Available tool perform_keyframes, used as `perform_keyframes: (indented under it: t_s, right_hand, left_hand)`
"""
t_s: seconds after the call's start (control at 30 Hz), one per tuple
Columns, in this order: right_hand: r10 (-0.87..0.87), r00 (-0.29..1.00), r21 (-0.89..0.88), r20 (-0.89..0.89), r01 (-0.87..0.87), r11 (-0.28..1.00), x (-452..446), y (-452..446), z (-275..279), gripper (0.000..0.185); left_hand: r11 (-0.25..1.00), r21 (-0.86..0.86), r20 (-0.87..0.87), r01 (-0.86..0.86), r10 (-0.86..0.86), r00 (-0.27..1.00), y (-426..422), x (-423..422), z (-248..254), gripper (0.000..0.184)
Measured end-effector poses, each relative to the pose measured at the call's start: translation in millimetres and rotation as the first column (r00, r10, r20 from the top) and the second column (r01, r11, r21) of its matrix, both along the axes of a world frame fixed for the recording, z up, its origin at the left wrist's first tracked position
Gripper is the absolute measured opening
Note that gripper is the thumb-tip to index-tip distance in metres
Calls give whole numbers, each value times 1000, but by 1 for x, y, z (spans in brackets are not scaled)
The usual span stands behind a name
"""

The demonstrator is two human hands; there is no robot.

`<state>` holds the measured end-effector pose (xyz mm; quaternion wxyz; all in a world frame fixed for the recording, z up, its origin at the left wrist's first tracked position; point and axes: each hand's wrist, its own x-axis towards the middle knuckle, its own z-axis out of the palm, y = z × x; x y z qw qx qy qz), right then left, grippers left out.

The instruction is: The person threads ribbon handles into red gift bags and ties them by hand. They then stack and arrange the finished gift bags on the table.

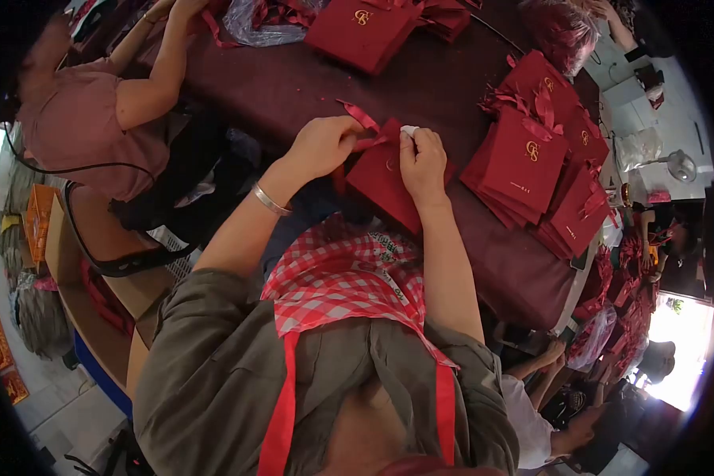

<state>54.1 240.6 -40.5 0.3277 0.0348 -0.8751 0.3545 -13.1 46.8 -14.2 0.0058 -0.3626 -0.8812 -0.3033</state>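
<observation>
A dark red paper gift bag [369,176] rests at the near edge of the table in front of me. My left hand [325,147] is closed, with its fingers pinching a red ribbon [360,116] at the bag's top. At the bag's upper right edge, my right hand [424,165] is closed on the bag. Something small and white [409,130] shows at the right hand's fingertips; whether it is a finger wrap or a held piece I cannot tell. Part of the bag's gold mark is hidden behind the right hand.
Stacked red gift bags [523,163] with ribbons lie to the right on the dark red tablecloth [254,87]. More bags [361,32] and clear plastic [262,24] are at the far side. A co-worker [95,119] sits at left, near an open cardboard box [87,317].
</observation>
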Motion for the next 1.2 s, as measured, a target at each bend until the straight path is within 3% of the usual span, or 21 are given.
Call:
perform_keyframes:
  t_s: [0.03, 0.07, 0.1, 0.13, 0.17, 0.2, 0.27, 0.43, 0.5, 0.53, 0.6, 0.63, 0.7, 0.73, 0.8, 0.9, 1.0, 1.07, 1.13, 1.2]
  right_hand:
    - [-5, 1000, -2, 0, 5, 1000, 1, 0, 1, 12]
    - [-8, 1000, 7, 17, 8, 1000, 1, 0, 2, 12]
    - [-8, 999, 16, 33, 8, 1000, 1, 0, 3, 12]
    - [-8, 999, 15, 34, 8, 1000, 0, 0, 2, 12]
    - [-4, 1000, 8, 31, 3, 1000, 0, 0, 2, 12]
    - [1, 1000, 1, 27, -1, 1000, -1, 1, 1, 12]
    - [2, 1000, 5, 24, -2, 1000, -1, 2, 1, 12]
    - [2, 1000, 19, 15, -2, 1000, 0, 0, 1, 11]
    - [27, 999, 66, -17, -26, 997, 1, -2, 2, 11]
    - [25, 1000, 66, -16, -24, 998, 1, -3, 2, 11]
    - [29, 1000, 115, -7, -28, 993, 0, -3, 2, 12]
    - [28, 1000, 115, -6, -27, 993, 0, -3, 3, 12]
    - [20, 1000, 101, 18, -22, 995, 0, -3, 2, 12]
    - [22, 1000, 99, 22, -24, 995, 0, -4, 1, 12]
    - [-10, 1000, 137, 27, 6, 991, -1, -4, 0, 12]
    - [13, 1000, 128, 20, -15, 992, -1, -3, -1, 12]
    - [7, 999, 111, 37, -11, 994, -1, -3, -1, 12]
    - [4, 999, 105, 39, -8, 994, 0, -3, -1, 12]
    - [8, 999, 101, 41, -12, 995, -1, -3, -1, 12]
    - [12, 1000, 95, 27, -15, 995, -1, -2, -1, 12]
  left_hand:
    - [989, 151, 319, 10, -58, 946, -3, -4, -1, 25]
    - [956, 292, 593, -32, -155, 790, -5, -6, -2, 25]
    - [957, 290, 594, -30, -155, 789, -5, -5, -1, 25]
    - [885, 428, 788, -184, -266, 555, -6, -2, 2, 26]
    - [788, 491, 868, -372, -411, 278, -6, 1, 3, 28]
    - [787, 492, 868, -373, -411, 278, -10, 2, 1, 28]
    - [759, 534, 814, -372, -581, -17, -18, 2, -6, 32]
    - [783, 443, 862, -436, -506, -34, -28, 18, -4, 34]
    - [918, 323, 897, -230, -220, 382, -32, 25, -3, 34]
    - [919, 322, 898, -229, -220, 381, -34, 31, -8, 34]
    - [892, 435, 545, -126, -149, 825, -34, 46, -14, 34]
    - [892, 435, 546, -126, -150, 825, -34, 51, -10, 34]
    - [931, 317, 340, -181, 66, 938, -28, 59, 4, 35]
    - [931, 315, 344, -184, 69, 936, -22, 60, 11, 35]
    - [979, 153, 120, -137, 120, 986, -9, 58, 21, 33]
    - [995, 28, 40, -91, 90, 995, 1, 49, 10, 27]
    - [996, 33, 62, -84, 81, 995, -11, 38, 9, 22]
    - [997, 47, 149, -61, 53, 987, -26, 36, 13, 17]
    - [979, 202, 513, 2, -108, 852, -48, 34, 9, 15]
    - [983, 185, 574, 7, -114, 811, -70, 37, 1, 15]
